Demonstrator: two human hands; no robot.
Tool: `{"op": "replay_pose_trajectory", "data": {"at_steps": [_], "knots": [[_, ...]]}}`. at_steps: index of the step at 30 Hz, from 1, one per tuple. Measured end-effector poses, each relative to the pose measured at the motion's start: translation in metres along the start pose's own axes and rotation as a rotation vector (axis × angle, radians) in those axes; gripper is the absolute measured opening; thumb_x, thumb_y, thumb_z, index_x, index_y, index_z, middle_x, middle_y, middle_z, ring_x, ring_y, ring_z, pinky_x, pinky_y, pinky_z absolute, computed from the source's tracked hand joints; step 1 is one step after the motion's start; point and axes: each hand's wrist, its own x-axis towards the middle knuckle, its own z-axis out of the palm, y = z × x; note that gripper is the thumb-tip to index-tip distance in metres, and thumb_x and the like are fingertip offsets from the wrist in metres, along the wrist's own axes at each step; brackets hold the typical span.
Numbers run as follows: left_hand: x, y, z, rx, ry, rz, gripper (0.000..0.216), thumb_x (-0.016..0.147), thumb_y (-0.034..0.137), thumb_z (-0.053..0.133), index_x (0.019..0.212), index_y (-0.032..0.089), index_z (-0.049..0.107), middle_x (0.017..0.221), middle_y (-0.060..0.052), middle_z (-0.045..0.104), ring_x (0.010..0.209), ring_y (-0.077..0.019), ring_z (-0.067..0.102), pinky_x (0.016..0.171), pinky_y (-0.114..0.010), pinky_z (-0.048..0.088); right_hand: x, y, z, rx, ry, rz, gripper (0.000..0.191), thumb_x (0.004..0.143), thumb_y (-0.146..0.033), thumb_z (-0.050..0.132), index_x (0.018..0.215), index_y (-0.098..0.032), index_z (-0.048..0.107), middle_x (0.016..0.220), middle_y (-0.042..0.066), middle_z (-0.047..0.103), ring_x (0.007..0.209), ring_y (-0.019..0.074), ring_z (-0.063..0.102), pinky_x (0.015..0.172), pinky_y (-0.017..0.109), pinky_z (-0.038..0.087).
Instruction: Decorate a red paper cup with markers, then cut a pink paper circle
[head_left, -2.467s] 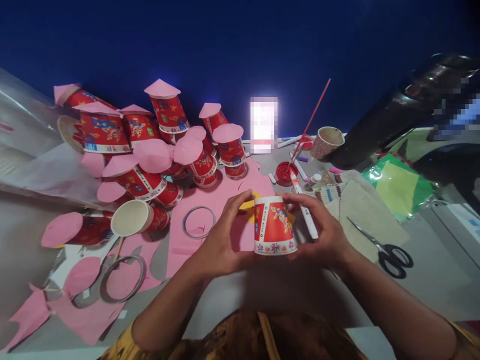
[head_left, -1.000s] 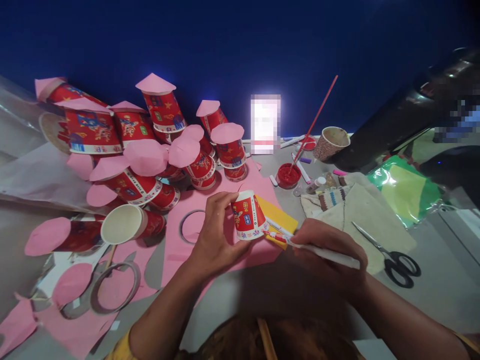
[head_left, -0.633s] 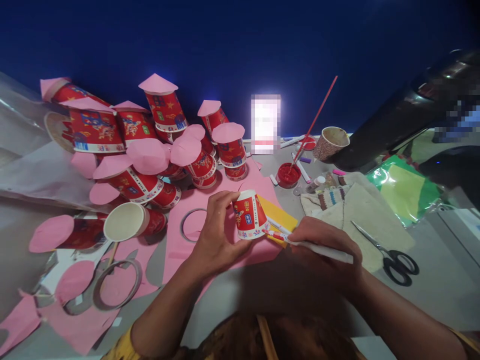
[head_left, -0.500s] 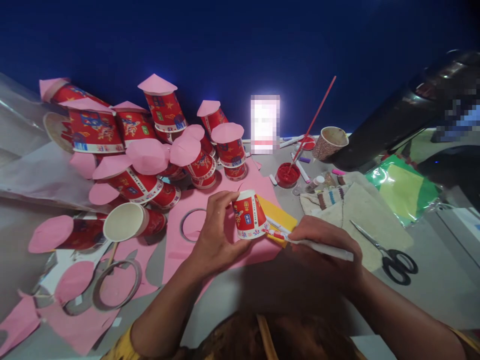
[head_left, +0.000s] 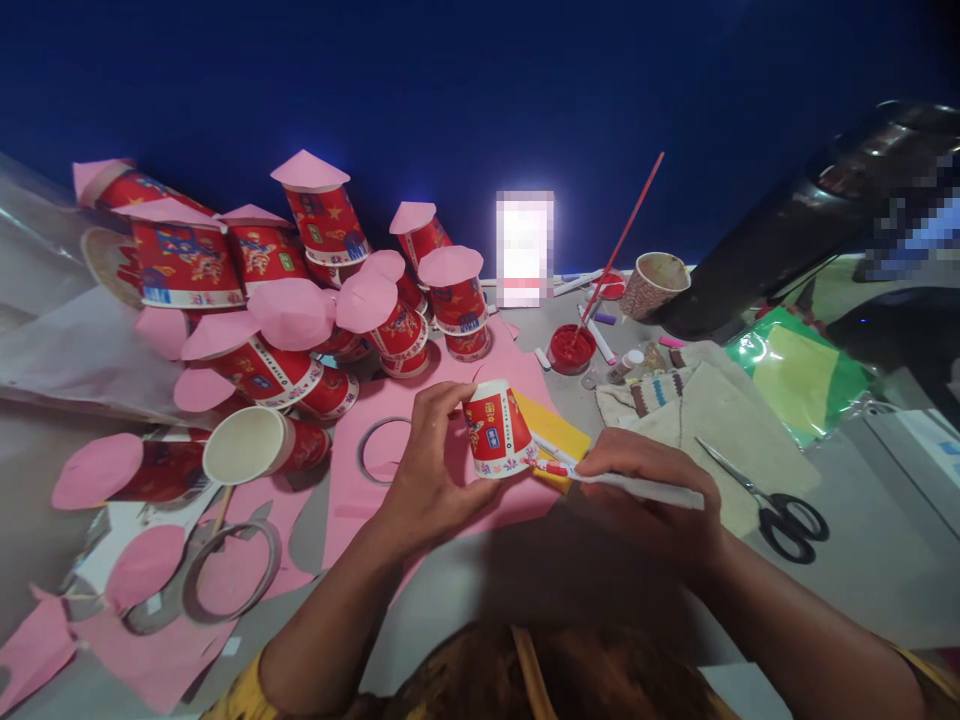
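Head view. From where I stand, the left hand (head_left: pixel 427 475) has its fingers closed around a red printed paper cup with a white base and a floral-patterned rim (head_left: pixel 496 435). The cup is inverted, base uppermost and slightly tilted, over a large pink paper sheet (head_left: pixel 517 362); whether it rests on the sheet cannot be told. Thumb is low near the rim, the other fingers high near the base.

The right hand (head_left: pixel 649 490) has its fingers gripping a slim white marker with red print (head_left: pixel 652 490). Its tip points left at the cup's rim; contact cannot be confirmed. A bright yellow paper piece (head_left: pixel 566 432) lies just behind, between the two hands.

Left side of the grey table (head_left: pixel 885 560): a cluster of red printed paper cups under pink paper cones (head_left: pixel 322 222), several leaning; a white-lined paper cup on its side (head_left: pixel 247 447), mouth towards the person; a grey ring-shaped tape roll (head_left: pixel 193 592) on pink offcuts.

Right side: a round pot of red paint (head_left: pixel 572 352) with a thin red stick (head_left: pixel 626 225) upright at a slant in it, a brown-patterned paper cup (head_left: pixel 656 290) behind, and black-handled metal scissors (head_left: pixel 787 525) partly on a beige cloth (head_left: pixel 750 450).
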Motion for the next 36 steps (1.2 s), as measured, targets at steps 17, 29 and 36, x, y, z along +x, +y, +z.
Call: {"op": "replay_pose_trajectory", "data": {"at_steps": [17,29,36], "knots": [[-0.001,0.000,-0.001,-0.017,-0.008,-0.013,0.076,0.085,0.033,0.082,0.150,0.029,0.041,0.143,-0.013,0.050,0.135,-0.0311,0.053,0.110,-0.052,0.056,-0.005,0.000,-0.003,-0.025,0.047,0.060,0.007,0.097,-0.020,0.073,0.102,-0.022,0.078,0.081,0.005,0.077,0.067,0.0180,0.071,0.060,0.028,0.054],[-0.005,-0.004,0.005,0.309,0.019,0.108,0.097,0.080,0.041,0.091,0.159,0.027,0.035,0.141,-0.015,0.051,0.130,-0.0350,0.055,0.110,-0.052,0.051,-0.015,0.007,-0.001,-0.069,0.118,0.136,0.012,0.095,-0.020,0.076,0.104,-0.027,0.081,0.086,0.004,0.082,0.069,0.0206,0.074,0.063,0.030,0.058],[-0.004,-0.005,0.009,0.390,0.017,0.146,0.095,0.080,0.045,0.090,0.157,0.024,0.038,0.139,-0.017,0.056,0.127,-0.0359,0.056,0.108,-0.050,0.046,-0.013,0.005,0.001,-0.142,0.057,0.095,0.012,0.095,-0.018,0.075,0.103,-0.025,0.079,0.088,0.005,0.082,0.072,0.0214,0.077,0.066,0.031,0.061]]}}
